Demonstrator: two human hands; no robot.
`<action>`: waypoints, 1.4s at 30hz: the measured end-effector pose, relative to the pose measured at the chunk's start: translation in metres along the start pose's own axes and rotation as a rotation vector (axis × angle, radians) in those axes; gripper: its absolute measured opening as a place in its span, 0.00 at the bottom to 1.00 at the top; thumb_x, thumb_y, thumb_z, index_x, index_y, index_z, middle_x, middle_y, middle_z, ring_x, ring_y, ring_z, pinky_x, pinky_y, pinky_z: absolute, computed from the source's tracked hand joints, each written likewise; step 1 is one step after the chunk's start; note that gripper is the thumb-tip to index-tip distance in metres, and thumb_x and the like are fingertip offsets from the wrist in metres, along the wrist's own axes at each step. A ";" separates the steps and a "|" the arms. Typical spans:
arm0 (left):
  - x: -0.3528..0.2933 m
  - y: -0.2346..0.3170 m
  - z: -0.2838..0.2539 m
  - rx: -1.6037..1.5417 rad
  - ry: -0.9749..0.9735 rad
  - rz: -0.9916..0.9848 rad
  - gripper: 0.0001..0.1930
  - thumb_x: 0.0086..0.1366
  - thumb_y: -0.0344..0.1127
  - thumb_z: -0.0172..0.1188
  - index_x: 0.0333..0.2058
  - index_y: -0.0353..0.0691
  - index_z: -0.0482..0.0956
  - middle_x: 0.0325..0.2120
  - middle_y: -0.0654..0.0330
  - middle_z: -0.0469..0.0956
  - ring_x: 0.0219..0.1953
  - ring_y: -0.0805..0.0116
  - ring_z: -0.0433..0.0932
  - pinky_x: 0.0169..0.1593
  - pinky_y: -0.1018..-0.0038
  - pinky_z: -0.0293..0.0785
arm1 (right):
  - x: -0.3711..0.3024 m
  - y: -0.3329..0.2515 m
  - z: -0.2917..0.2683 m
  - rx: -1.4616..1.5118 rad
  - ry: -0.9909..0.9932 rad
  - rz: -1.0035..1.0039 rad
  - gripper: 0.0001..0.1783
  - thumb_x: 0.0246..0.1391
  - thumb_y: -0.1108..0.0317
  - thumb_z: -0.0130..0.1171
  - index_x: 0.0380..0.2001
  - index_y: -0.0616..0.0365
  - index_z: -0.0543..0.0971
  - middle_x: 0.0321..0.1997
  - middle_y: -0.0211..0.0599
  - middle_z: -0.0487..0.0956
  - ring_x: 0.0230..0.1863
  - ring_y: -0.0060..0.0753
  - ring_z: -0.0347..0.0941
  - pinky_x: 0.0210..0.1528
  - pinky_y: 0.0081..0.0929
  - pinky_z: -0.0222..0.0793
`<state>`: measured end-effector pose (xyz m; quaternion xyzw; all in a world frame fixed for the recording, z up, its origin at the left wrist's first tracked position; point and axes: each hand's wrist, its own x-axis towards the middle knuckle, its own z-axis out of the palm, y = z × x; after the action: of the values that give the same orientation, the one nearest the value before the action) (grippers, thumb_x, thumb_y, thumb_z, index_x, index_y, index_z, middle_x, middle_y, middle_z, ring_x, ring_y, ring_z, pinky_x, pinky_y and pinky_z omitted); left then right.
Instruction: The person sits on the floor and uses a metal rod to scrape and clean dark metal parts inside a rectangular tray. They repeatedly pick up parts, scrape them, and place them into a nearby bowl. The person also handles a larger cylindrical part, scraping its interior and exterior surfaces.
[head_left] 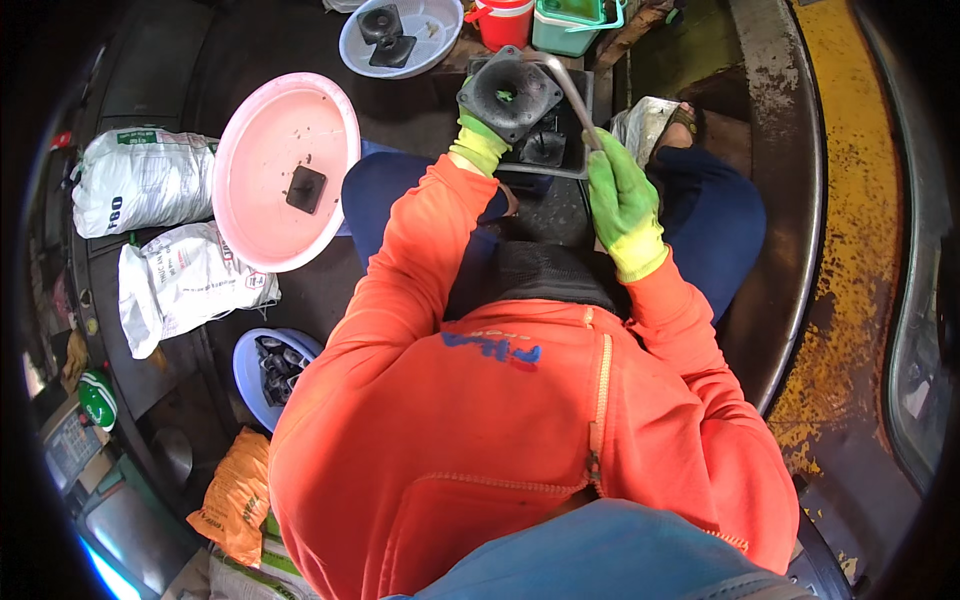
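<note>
My gloved left hand (481,145) grips the near edge of a black rubber-like square part (527,88) with a round dished middle and holes at its corners. Green shows through the part's central hole. In my gloved right hand (624,195) is a bent metal rod (571,86), fingers wrapped round its lower end. The rod's curved far end meets or passes close to the part's upper right edge; I cannot tell if they touch. Beneath them stands a dark rectangular tub (587,110) with another black square part (543,149) in it.
To the left are a pink basin (346,130) holding one black part (306,190), two white sacks (140,190), and a blue tub (243,375) of small dark pieces. Farther off stand a pale blue basin (430,55), red bucket (503,28) and teal container (562,38). A rusty yellow edge (850,200) bounds the right.
</note>
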<state>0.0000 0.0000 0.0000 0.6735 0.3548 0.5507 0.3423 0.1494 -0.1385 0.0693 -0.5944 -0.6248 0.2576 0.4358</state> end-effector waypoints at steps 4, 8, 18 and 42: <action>-0.002 -0.006 0.009 0.040 0.102 0.111 0.14 0.45 0.29 0.71 0.32 0.39 0.79 0.30 0.60 0.79 0.33 0.65 0.79 0.38 0.74 0.74 | 0.008 0.008 0.005 -0.129 -0.256 0.168 0.17 0.62 0.63 0.49 0.51 0.59 0.72 0.42 0.52 0.77 0.44 0.55 0.74 0.45 0.38 0.70; -0.004 -0.017 0.012 0.115 0.127 0.093 0.14 0.45 0.29 0.71 0.32 0.38 0.78 0.28 0.60 0.78 0.33 0.66 0.78 0.39 0.72 0.74 | 0.003 0.001 0.000 -0.045 -0.124 0.134 0.12 0.62 0.64 0.48 0.44 0.57 0.72 0.37 0.53 0.75 0.40 0.60 0.72 0.40 0.43 0.68; 0.003 -0.019 0.004 0.089 0.108 -0.003 0.10 0.44 0.29 0.71 0.26 0.40 0.78 0.26 0.59 0.79 0.31 0.64 0.79 0.37 0.72 0.73 | -0.004 0.011 0.008 0.102 -0.133 0.237 0.16 0.63 0.64 0.48 0.49 0.59 0.74 0.41 0.47 0.79 0.40 0.43 0.77 0.44 0.30 0.70; -0.006 -0.001 0.005 -0.548 0.126 -0.274 0.09 0.50 0.33 0.66 0.30 0.38 0.79 0.28 0.59 0.79 0.31 0.64 0.78 0.38 0.73 0.74 | -0.007 0.037 0.031 0.469 -0.302 0.372 0.16 0.64 0.64 0.51 0.50 0.60 0.75 0.27 0.13 0.67 0.26 0.05 0.55 0.27 0.09 0.50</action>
<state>0.0041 -0.0048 -0.0041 0.4666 0.3011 0.6151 0.5597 0.1412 -0.1330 0.0216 -0.5371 -0.4866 0.5546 0.4087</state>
